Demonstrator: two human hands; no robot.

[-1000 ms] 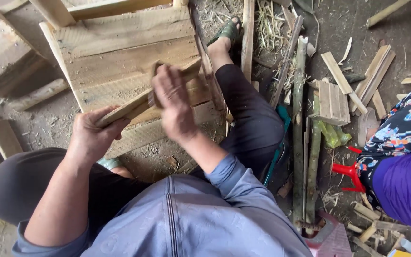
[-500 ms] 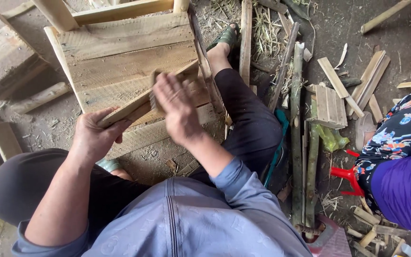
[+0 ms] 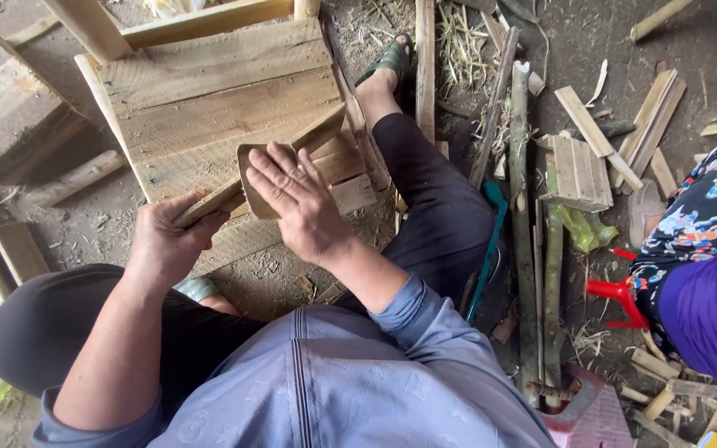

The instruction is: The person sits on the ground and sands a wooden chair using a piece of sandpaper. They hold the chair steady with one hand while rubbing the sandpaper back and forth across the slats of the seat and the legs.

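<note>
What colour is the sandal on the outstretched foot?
Green, a strapped sandal beside the wooden crate; it shows best in the head view.

I see bamboo poles (image 3: 524, 216) lying on the dirt floor (image 3: 85, 224), scattered wood offcuts (image 3: 616, 133), a red plastic stool (image 3: 616, 292), a green sandal (image 3: 387, 60), a neighbour's purple sleeve (image 3: 715, 319)
</note>
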